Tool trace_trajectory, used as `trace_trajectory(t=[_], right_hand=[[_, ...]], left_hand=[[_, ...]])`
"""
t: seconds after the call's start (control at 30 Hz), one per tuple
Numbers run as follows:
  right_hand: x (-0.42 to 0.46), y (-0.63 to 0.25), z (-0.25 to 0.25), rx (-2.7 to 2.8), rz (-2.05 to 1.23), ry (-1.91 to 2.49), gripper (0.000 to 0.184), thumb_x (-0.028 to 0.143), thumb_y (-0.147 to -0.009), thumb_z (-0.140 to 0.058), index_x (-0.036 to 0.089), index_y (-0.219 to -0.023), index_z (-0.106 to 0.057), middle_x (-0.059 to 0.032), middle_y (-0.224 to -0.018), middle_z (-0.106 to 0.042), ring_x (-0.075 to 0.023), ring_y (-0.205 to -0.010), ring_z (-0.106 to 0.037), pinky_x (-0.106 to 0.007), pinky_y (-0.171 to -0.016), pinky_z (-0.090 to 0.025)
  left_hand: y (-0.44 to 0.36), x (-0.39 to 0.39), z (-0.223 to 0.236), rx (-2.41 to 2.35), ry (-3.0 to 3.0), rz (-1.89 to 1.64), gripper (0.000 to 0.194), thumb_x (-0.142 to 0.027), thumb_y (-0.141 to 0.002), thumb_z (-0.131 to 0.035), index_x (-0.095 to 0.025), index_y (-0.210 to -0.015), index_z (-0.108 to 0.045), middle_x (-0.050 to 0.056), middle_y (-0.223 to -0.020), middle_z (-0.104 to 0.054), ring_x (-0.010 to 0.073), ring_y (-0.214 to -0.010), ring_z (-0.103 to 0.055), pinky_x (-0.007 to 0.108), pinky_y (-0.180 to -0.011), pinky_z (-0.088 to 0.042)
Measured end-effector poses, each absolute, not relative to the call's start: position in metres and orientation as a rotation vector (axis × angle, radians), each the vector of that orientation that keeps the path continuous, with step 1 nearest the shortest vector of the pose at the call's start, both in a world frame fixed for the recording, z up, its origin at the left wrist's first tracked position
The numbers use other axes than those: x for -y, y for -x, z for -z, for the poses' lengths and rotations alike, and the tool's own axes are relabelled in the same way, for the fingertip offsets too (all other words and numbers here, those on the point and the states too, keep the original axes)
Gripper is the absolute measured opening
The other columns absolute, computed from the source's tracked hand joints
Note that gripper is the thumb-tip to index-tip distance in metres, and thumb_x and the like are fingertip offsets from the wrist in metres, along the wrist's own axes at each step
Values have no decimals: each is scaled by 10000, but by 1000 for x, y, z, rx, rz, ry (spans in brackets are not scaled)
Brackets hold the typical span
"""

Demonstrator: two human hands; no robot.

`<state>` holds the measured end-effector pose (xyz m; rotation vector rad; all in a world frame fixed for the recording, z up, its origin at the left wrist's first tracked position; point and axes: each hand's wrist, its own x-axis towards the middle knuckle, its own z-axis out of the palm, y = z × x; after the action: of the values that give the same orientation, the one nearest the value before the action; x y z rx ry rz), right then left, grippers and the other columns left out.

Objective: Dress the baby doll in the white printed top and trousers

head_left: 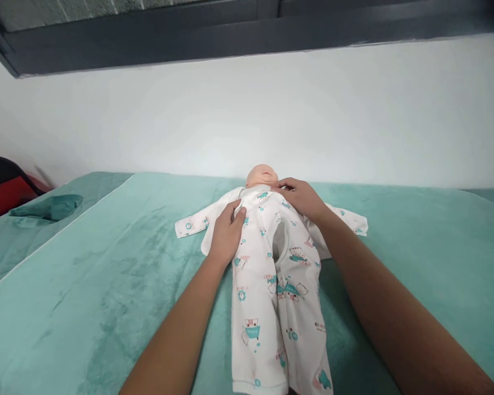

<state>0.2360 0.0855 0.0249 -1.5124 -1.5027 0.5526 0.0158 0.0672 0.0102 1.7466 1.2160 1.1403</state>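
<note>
A baby doll (262, 174) lies on its back on the green bed, its head by the wall. It has on a white long-sleeved baby top (197, 220) with its sleeves spread out to both sides. White printed baby trousers (258, 307) lie over its front, the legs stretching towards me and an opening showing at the crotch. At the left edge of the trousers, near the top, my left hand (227, 233) is closed on the cloth, thumb uppermost. My right hand (300, 197) rests by the doll's neck and shoulder, fingers stretched out over the cloth.
The green plush bed cover (107, 285) spreads to both sides. A white wall (247, 115) rises behind, below a dark window frame (148, 41). On the left are a dark green folded cloth (49, 207) and a red and black object (6, 189).
</note>
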Motion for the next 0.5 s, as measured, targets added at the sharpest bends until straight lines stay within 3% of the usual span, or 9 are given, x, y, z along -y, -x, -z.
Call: trace_trajectory(t=[0.17, 0.3, 0.5], right_hand=[[-99, -235, -36, 1746, -690, 1378, 278, 476, -743, -656, 207, -809, -630, -1, -844, -631, -165, -763, -535, -298, -704, -378], [-110, -227, -38, 1820, -514, 1367, 199, 398, -806, -582, 212, -748, -539, 14, -792, -584, -161, -751, -505, -293, -709, -356], [-127, -211, -41, 1842, -283, 1546, 160, 252, -802, -550, 210, -676, -459, 22, -739, -553, -149, -710, -482, -282, -709, -349]], left_hand=[[-19, -72, -6, -1365, -1639, -1214, 98, -269, -902, -483, -210, -846, -537, 19, -929, -646, 171, -903, -581, 300, -871, -438], [-22, -74, -2, -1419, -1597, -1288, 96, -240, -936, -416, -211, -855, -457, 5, -853, -574, 149, -825, -542, 270, -791, -428], [-22, -79, 4, -1471, -1573, -1393, 102, -201, -950, -370, -216, -861, -417, 15, -883, -553, 150, -865, -533, 277, -812, -418]])
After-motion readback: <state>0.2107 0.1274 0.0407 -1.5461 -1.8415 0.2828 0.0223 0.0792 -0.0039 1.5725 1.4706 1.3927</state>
